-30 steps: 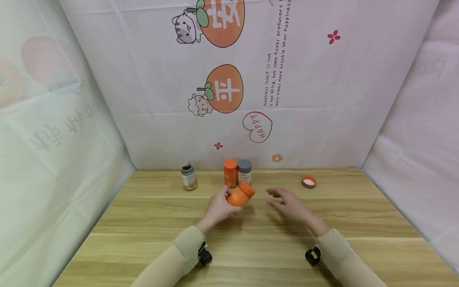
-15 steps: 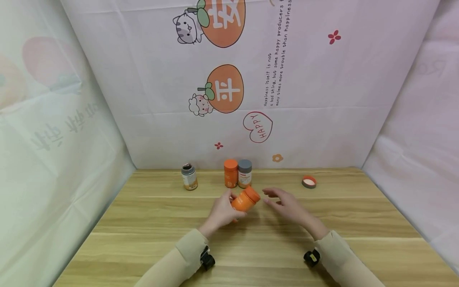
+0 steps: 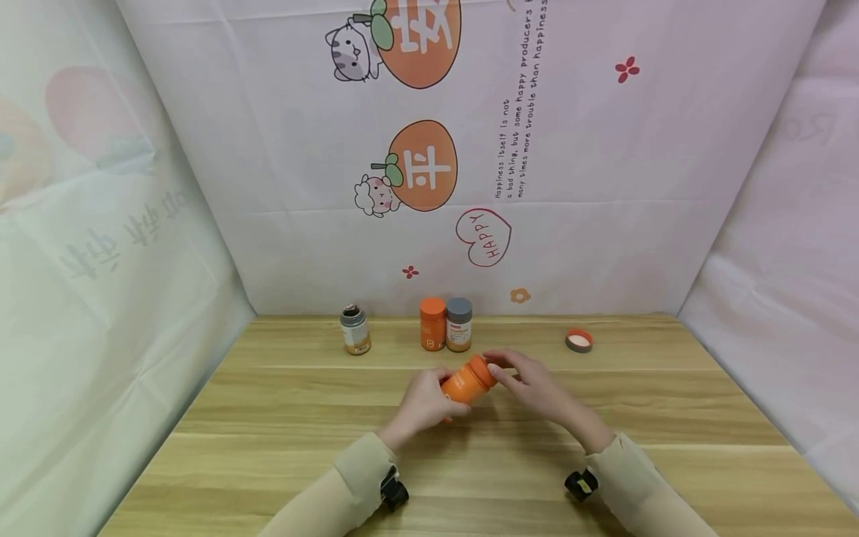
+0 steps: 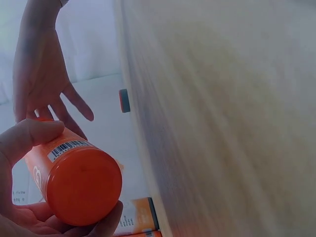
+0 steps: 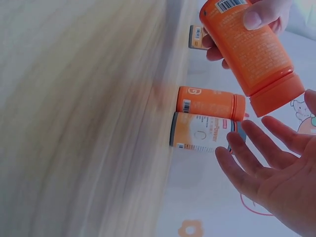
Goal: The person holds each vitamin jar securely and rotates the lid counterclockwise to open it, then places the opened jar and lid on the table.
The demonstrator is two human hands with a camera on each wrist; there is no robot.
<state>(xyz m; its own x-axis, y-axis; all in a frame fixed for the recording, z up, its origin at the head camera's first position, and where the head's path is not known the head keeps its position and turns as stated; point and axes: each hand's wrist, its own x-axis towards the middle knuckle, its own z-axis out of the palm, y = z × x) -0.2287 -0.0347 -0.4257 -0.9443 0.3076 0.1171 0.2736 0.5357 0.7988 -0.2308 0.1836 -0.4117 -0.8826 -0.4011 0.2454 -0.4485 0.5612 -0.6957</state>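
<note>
My left hand grips an orange pill bottle, thumb on one side and fingers on the other. The bottle is tilted above the table, its orange lid screwed on and pointing toward my right hand. In the left wrist view the bottle's base faces the camera. My right hand is at the lid, fingers extended and spread; in the right wrist view its thumb and fingertips are right beside the lid's edge, not curled round it.
Behind my hands stand an upright orange bottle and a grey-lidded bottle, side by side. An uncapped bottle stands at back left. A loose grey-and-orange lid lies at back right. White printed cloth encloses the wooden table.
My left hand has carried the orange bottle rightward and slightly down. My right hand has moved a little left, so its fingers now reach the lid.
</note>
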